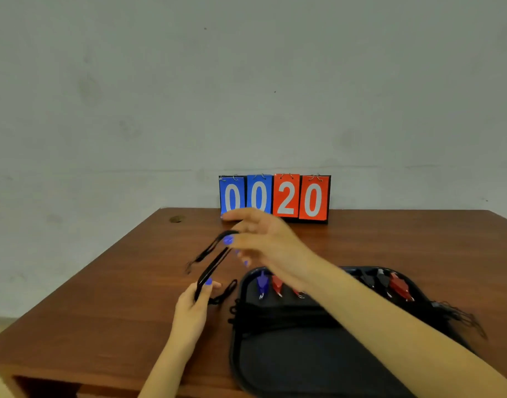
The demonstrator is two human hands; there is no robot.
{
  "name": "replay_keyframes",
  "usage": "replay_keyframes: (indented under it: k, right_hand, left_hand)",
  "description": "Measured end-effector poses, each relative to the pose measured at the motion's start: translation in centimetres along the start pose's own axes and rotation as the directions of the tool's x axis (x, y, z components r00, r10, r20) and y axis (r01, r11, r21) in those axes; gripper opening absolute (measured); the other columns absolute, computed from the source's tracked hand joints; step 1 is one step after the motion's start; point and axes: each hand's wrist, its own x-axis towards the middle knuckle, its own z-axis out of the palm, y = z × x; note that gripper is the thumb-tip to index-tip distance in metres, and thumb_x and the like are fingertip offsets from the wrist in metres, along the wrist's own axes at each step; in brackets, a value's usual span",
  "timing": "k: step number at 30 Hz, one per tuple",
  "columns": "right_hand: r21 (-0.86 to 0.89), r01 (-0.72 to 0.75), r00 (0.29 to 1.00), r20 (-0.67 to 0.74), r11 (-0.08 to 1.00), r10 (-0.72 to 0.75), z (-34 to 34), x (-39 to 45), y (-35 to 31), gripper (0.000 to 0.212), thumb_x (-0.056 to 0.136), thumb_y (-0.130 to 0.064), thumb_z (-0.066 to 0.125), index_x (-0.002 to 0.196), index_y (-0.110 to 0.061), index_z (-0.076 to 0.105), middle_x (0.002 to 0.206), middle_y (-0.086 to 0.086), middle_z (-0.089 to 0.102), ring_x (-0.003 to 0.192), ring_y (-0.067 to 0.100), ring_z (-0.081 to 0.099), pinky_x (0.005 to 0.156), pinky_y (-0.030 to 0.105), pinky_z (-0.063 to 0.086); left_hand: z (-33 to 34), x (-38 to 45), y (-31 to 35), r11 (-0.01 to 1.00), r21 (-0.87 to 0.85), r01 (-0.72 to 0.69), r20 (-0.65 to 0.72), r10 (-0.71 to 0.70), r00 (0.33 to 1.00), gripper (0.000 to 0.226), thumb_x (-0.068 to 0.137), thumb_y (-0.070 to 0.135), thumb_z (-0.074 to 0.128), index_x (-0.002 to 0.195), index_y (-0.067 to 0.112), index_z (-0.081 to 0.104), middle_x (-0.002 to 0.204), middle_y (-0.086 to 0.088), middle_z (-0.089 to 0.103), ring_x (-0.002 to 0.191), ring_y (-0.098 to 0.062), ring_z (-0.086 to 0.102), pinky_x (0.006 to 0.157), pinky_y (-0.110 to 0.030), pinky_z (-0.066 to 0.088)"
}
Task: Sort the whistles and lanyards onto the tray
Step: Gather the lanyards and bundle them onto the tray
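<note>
A black lanyard (pixel 213 262) is stretched in the air between my two hands, left of the tray. My left hand (pixel 193 305) grips its lower end; my right hand (pixel 263 239) pinches its upper loop with thumb and finger, the other fingers spread. The lanyard's frayed tail hangs down toward the table. A black tray (pixel 289 366) lies at the front right. Along its far edge lie a blue whistle (pixel 261 284), red whistles (pixel 277 285) and, further right, black and red whistles (pixel 398 287). A bundle of black lanyards (pixel 275 314) lies across the tray's middle.
A flip scoreboard (pixel 274 198) reading 00 and 20 stands at the table's far edge against the wall. The brown wooden table (pixel 117 282) has a cable hole (pixel 176 219) at its far left. Loose lanyard cords (pixel 462 317) spill over the tray's right rim.
</note>
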Motion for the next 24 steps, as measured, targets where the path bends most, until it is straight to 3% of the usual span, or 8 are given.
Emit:
replay_keyframes:
  k: [4, 8, 12, 15, 16, 19, 21, 24]
  right_hand:
    - [0.066, -0.011, 0.976, -0.214, 0.998, 0.025, -6.0, -2.7, 0.6, 0.032, 0.084, 0.000, 0.060, 0.113, -0.015, 0.061, 0.070, -0.002, 0.058, 0.057, 0.010, 0.053, 0.051, 0.021, 0.046]
    - [0.068, -0.081, 0.931, -0.350, 0.994, 0.100, -10.7, -6.3, 2.3, 0.030, 0.084, 0.002, 0.057, 0.107, -0.017, 0.063, 0.078, 0.005, 0.062, 0.059, 0.011, 0.059, 0.056, 0.020, 0.053]
    - [0.104, -0.107, 0.880, -0.453, 0.989, 0.143, -13.7, -9.8, 4.2, 0.032, 0.080, 0.002, 0.062, 0.111, -0.009, 0.061, 0.079, 0.009, 0.064, 0.062, 0.014, 0.062, 0.058, 0.022, 0.057]
    - [0.107, -0.095, 0.834, -0.535, 0.990, 0.138, -15.5, -12.0, 5.1, 0.062, 0.053, -0.025, 0.086, 0.109, -0.009, 0.063, 0.076, 0.010, 0.066, 0.061, 0.014, 0.065, 0.056, 0.023, 0.057]
    - [0.111, -0.095, 0.813, -0.565, 0.989, 0.142, -16.0, -12.6, 5.4, 0.064, 0.053, -0.026, 0.086, 0.109, -0.007, 0.063, 0.076, 0.011, 0.066, 0.059, 0.013, 0.065, 0.055, 0.023, 0.057]
    - [0.080, -0.151, 0.777, -0.607, 0.985, 0.168, -17.5, -14.1, 6.1, 0.035, 0.081, 0.002, 0.063, 0.115, 0.000, 0.058, 0.082, 0.017, 0.061, 0.058, 0.014, 0.062, 0.054, 0.022, 0.057]
    - [0.042, -0.210, 0.767, -0.612, 0.977, 0.191, -18.3, -14.9, 6.6, 0.032, 0.084, 0.007, 0.057, 0.115, 0.001, 0.057, 0.086, 0.019, 0.059, 0.060, 0.017, 0.061, 0.053, 0.022, 0.057]
    - [0.011, -0.273, 0.750, -0.623, 0.962, 0.220, -18.8, -15.7, 7.1, 0.030, 0.085, 0.007, 0.057, 0.114, 0.000, 0.057, 0.086, 0.019, 0.058, 0.061, 0.019, 0.062, 0.054, 0.023, 0.057]
  left_hand:
    - [0.0, -0.2, -0.3, 0.995, 0.076, -0.068, -0.016, 0.069, 0.997, 0.025, 0.094, 0.014, 0.047, 0.075, 0.015, 0.065, 0.074, -0.002, 0.062, 0.074, -0.013, 0.057, 0.066, -0.023, 0.042]
    - [-0.4, 0.6, -0.6, 0.988, 0.094, -0.120, 0.010, 0.119, 0.993, 0.027, 0.094, 0.011, 0.047, 0.069, 0.008, 0.058, 0.053, -0.003, 0.044, 0.042, -0.005, 0.038, 0.045, -0.017, 0.031]
    - [-0.1, 0.4, -1.1, 0.978, 0.108, -0.178, 0.091, 0.169, 0.981, 0.016, 0.089, 0.008, 0.057, 0.073, 0.008, 0.060, 0.056, 0.010, 0.056, 0.050, -0.003, 0.045, 0.055, -0.019, 0.036]
    - [-0.2, 0.5, -1.2, 0.979, 0.103, -0.177, 0.093, 0.168, 0.981, 0.014, 0.086, 0.004, 0.059, 0.075, 0.013, 0.063, 0.065, 0.010, 0.061, 0.061, -0.008, 0.053, 0.062, -0.027, 0.040]
    - [-0.2, 0.5, -1.3, 0.977, 0.114, -0.178, 0.090, 0.169, 0.982, 0.016, 0.086, 0.003, 0.059, 0.076, 0.014, 0.063, 0.064, 0.005, 0.059, 0.062, -0.012, 0.053, 0.062, -0.028, 0.039]
    - [-0.1, 0.5, -1.2, 0.973, 0.139, -0.185, 0.111, 0.171, 0.979, 0.015, 0.087, 0.005, 0.058, 0.078, 0.015, 0.064, 0.065, -0.009, 0.054, 0.056, -0.008, 0.051, 0.062, -0.028, 0.039]
    - [0.0, 0.5, -1.1, 0.970, 0.161, -0.185, 0.140, 0.163, 0.977, 0.013, 0.087, 0.007, 0.058, 0.079, 0.015, 0.065, 0.065, -0.012, 0.054, 0.055, -0.005, 0.052, 0.063, -0.027, 0.040]
    - [0.0, 0.4, -1.3, 0.962, 0.185, -0.202, 0.164, 0.173, 0.971, 0.013, 0.087, 0.008, 0.058, 0.080, 0.016, 0.065, 0.069, -0.013, 0.057, 0.065, -0.015, 0.054, 0.064, -0.029, 0.039]
